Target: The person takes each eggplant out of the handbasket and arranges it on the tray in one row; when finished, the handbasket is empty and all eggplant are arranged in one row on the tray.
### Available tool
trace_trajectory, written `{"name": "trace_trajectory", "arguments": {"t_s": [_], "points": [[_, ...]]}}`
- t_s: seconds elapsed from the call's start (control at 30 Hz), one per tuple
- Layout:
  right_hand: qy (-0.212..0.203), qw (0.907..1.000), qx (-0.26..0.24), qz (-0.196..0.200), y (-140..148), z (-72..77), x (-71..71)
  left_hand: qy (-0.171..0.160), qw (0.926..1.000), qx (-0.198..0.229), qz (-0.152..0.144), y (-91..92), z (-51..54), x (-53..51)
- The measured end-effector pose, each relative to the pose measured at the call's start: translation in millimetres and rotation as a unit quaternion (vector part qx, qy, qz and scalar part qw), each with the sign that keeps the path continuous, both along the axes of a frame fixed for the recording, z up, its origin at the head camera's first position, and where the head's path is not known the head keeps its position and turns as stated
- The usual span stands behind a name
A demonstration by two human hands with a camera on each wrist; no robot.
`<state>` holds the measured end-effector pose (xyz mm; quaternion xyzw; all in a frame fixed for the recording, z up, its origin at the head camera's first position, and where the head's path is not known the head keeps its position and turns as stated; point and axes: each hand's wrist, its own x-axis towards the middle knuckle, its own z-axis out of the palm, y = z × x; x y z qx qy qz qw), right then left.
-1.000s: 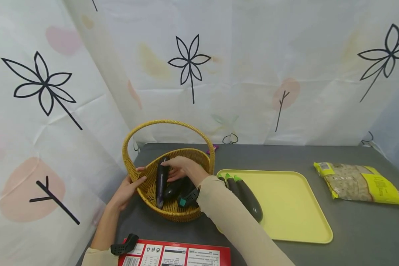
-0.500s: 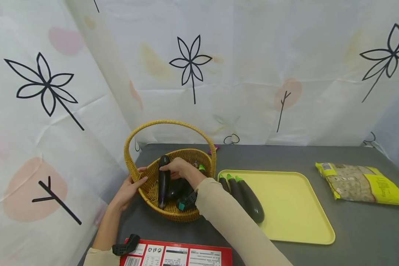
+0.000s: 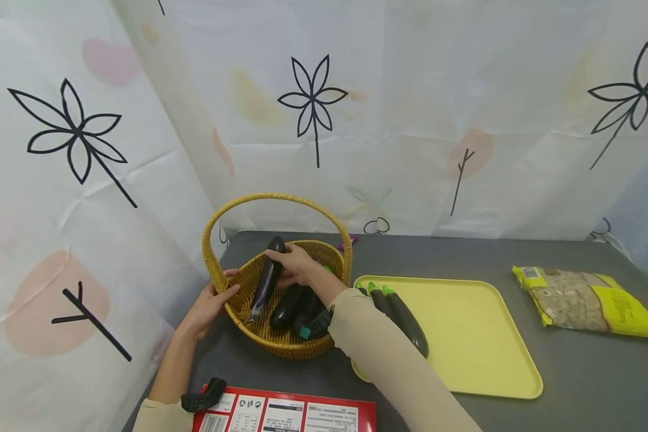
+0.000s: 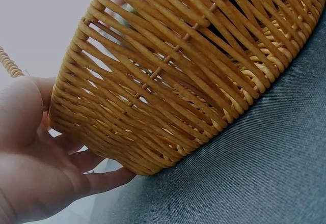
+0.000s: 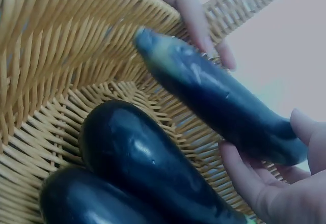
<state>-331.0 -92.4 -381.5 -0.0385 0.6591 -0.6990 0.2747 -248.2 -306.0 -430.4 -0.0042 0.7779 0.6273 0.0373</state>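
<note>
In the head view my right hand (image 3: 300, 264) holds a dark purple eggplant (image 3: 268, 279) near its upper end. The eggplant is tilted over the left part of a wicker basket (image 3: 281, 347). In the right wrist view, thumb and fingers sit on either side of that eggplant (image 5: 219, 99), its pale-marked end pointing away from the hand. Two more eggplants (image 5: 147, 152) lie side by side in the basket. My left hand (image 3: 207, 309) grips the basket's left rim. In the left wrist view the left hand's fingers (image 4: 109, 179) reach under the woven wall (image 4: 168, 91).
A yellow tray (image 3: 480, 336) right of the basket carries several dark, long vegetables (image 3: 407, 327) with green stem ends. Farther right lies a yellow-and-clear bag (image 3: 578, 300). A red-and-white box (image 3: 297, 414) lies in front. The basket's tall handle (image 3: 272, 197) arches above it.
The held eggplant has gone from nearly upright to slanted, its top moving up and right and its lower end left. The left hand keeps its hold on the rim.
</note>
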Motion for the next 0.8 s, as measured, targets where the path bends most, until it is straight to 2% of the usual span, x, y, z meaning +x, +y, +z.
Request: {"name": "trace_trajectory", "arguments": {"t_s": [0.37, 0.6, 0.8], "points": [[-0.007, 0.9962, 0.005, 0.086, 16, 17.7, 2.1, 0.005, 1.0, -0.003, -0.003, -0.4, 0.5, 0.1], [-0.018, 0.9926, -0.013, 0.12, 28, 27.0, 11.0, 0.001, 1.0, 0.001, 0.0, -0.4, -0.1, -0.2], [-0.026, 0.9909, -0.017, 0.131, 41, 36.0, 21.4, 0.002, 1.0, -0.003, -0.003, -1.4, -1.6, -1.0]]}}
